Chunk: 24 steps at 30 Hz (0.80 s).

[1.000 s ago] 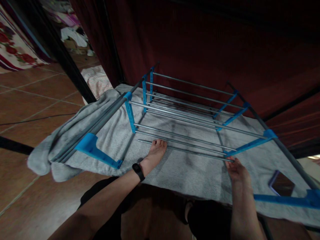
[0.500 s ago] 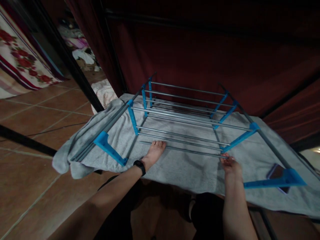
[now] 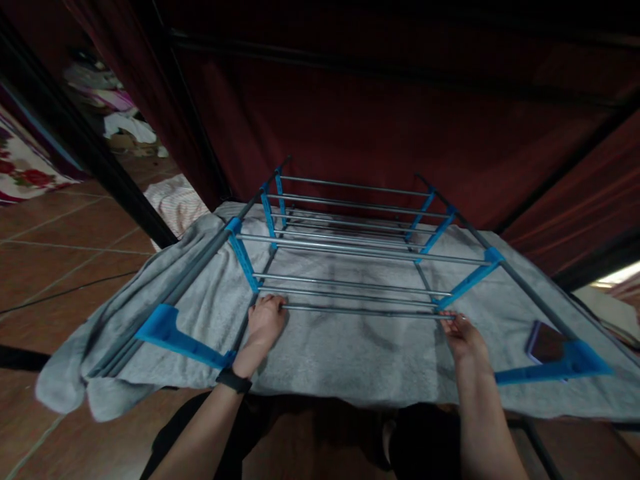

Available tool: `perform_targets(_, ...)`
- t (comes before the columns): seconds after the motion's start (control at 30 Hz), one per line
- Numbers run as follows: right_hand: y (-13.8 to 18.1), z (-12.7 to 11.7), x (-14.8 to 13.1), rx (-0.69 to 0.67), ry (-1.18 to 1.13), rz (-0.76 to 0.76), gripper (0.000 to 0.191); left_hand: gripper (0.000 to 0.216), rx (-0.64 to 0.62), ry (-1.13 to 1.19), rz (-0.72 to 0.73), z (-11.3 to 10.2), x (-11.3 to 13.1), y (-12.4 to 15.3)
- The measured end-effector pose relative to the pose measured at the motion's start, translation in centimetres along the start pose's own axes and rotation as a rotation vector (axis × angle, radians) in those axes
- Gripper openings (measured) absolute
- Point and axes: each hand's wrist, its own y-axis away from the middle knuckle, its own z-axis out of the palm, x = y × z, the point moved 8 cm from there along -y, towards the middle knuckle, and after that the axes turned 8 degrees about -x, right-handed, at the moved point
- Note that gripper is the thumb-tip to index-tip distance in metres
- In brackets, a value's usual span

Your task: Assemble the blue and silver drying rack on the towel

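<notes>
A rack of grey metal rods (image 3: 350, 250) and blue plastic brackets (image 3: 243, 257) lies on a grey towel (image 3: 345, 347). My left hand (image 3: 265, 319) is closed round the left end of the nearest rod (image 3: 360, 311). A black band sits on that wrist. My right hand (image 3: 463, 333) pinches the same rod's right end beside a blue bracket (image 3: 465, 281).
A phone (image 3: 543, 341) lies on the towel at the right, partly behind a blue bracket. Dark red cloth hangs behind the rack. Brown floor tiles spread to the left, with a dark post (image 3: 100, 167) and scattered laundry (image 3: 125, 127) beyond.
My left hand slid left along the nearest rod to its left end and closed on it. My right hand stayed at the right end. The view shifted slightly.
</notes>
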Motion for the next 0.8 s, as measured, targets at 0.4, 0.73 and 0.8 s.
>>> perform_targets(0.4, 1.1, 0.9, -0.4, -0.039, -0.08, -0.041, 0.015, 0.032, 0.058, 1.222, -0.286, 0.3, -5.3, -0.9)
perform_targets(0.73, 2.1, 2.7, -0.2, -0.071, -0.033, -0.075, 0.014, 0.012, 0.144, 1.528, -0.502, 1.7, -5.2, -0.1)
perform_targets(0.8, 2.7, 3.5, -0.1, -0.06, -0.048, -0.055, 0.012, 0.006, 0.139, 1.416, -0.43, 1.6, -5.5, -0.4)
